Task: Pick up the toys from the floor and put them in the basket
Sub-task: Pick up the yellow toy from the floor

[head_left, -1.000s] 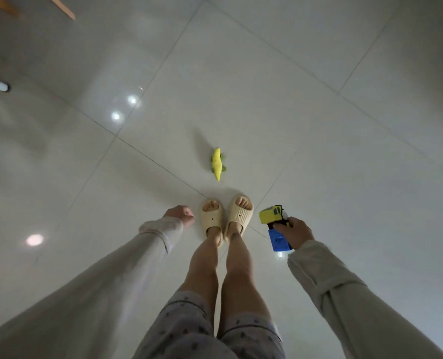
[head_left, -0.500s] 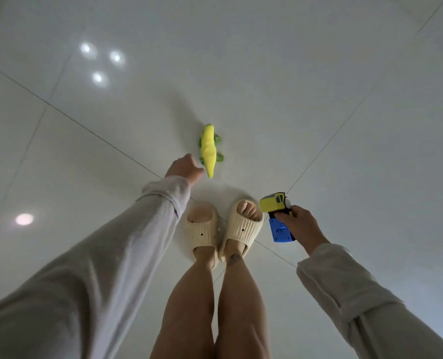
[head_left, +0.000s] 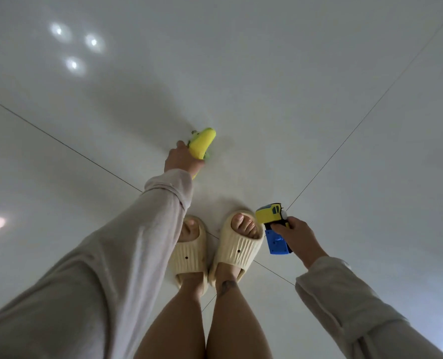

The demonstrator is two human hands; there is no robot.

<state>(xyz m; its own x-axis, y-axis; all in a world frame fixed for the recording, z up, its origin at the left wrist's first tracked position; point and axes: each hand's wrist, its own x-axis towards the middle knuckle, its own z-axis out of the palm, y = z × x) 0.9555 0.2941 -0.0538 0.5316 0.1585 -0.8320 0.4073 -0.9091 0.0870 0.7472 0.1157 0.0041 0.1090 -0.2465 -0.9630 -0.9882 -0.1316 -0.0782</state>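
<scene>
1. Left hand (head_left: 183, 159) is clenched around the yellow and green plush toy (head_left: 202, 143), down at the white tiled floor (head_left: 319, 73), ahead of the cream slippers (head_left: 236, 252).
2. Right hand (head_left: 297, 235) grips a yellow and blue toy truck (head_left: 273, 224), held up beside the right foot.

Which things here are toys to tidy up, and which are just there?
Toys for the job:
- yellow-green plush toy, in the left hand
- yellow and blue toy train, in the right hand

Just there:
- cream slippers
- tiled floor
</scene>
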